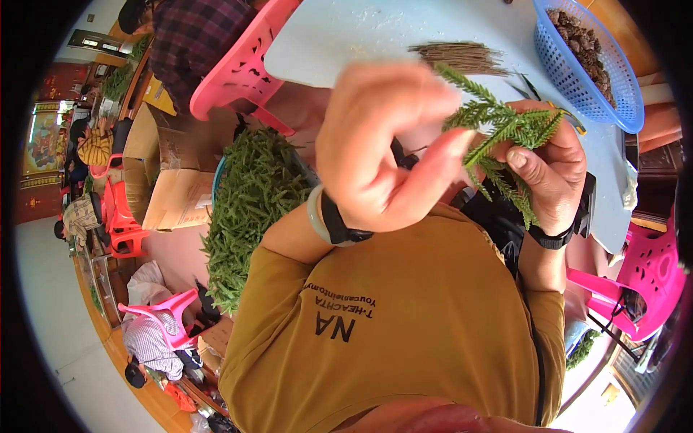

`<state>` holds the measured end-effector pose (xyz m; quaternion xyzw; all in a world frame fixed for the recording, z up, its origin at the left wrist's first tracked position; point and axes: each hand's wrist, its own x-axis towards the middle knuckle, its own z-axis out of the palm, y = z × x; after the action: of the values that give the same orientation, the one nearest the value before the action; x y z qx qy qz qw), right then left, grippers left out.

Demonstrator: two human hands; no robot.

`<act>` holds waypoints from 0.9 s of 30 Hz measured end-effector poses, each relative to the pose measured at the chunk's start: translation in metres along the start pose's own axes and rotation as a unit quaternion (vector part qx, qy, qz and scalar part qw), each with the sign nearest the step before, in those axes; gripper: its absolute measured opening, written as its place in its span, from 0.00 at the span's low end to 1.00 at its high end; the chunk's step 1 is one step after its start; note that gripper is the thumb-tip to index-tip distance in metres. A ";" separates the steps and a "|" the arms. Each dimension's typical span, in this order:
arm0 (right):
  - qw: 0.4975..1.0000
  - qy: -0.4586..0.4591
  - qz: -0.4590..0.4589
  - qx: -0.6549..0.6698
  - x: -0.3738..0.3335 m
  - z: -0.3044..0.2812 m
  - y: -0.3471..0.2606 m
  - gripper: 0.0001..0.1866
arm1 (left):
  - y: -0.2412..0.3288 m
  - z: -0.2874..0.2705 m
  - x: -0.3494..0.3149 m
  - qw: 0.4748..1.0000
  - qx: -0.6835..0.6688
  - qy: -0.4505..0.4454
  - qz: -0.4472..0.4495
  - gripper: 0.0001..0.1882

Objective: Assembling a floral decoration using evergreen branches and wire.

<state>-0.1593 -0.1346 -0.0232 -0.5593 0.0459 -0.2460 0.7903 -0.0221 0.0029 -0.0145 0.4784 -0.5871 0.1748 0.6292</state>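
Your right hand (552, 155) pinches a green, needle-leaved, branching sprig (521, 128) between thumb and fingers; plastic or real, I cannot tell. Your left hand (393, 144) is blurred, its fingers curled and its thumb pointing at the sprig's left side; I cannot tell whether thumb and fingertips grip a branch or only stand beside it.

The sprig lies between your two hands, in front of your chest. Its long axis slants from a tip at upper left, by your left fingertips, to drooping needles at lower right, under your right thumb. Your right hand is the nearer, already on it; your left comes to it from the left.

On your left wrist sit a pale, smooth, rounded bangle (315, 216) and a dark wristband (336, 222); a black strap (551, 239) circles your right wrist.

Your mustard-yellow cloth shirt (433, 303) carries dark printed lettering on the chest, upside down in this view. I make out no other legible label.

Beyond your hands, on a pale blue tabletop (325, 36), lie a bundle of thin brown sticks (462, 58) and, to its right, a blue perforated plastic basket (605, 101) holding rough brown cones (583, 47). To your left, a heap of similar green sprigs (253, 195) fills a teal-rimmed tub (219, 177), near an opened brown cardboard box (180, 187).
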 end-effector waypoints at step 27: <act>0.998 -0.018 -0.008 0.062 0.001 0.012 0.019 0.13 | -0.001 0.013 -0.011 0.966 -0.060 -0.064 -0.241 0.11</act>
<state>-0.1483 -0.1200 -0.0358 -0.5138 0.0121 -0.2444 0.8223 -0.0316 -0.0041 -0.0264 0.5778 -0.5024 -0.0484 0.6414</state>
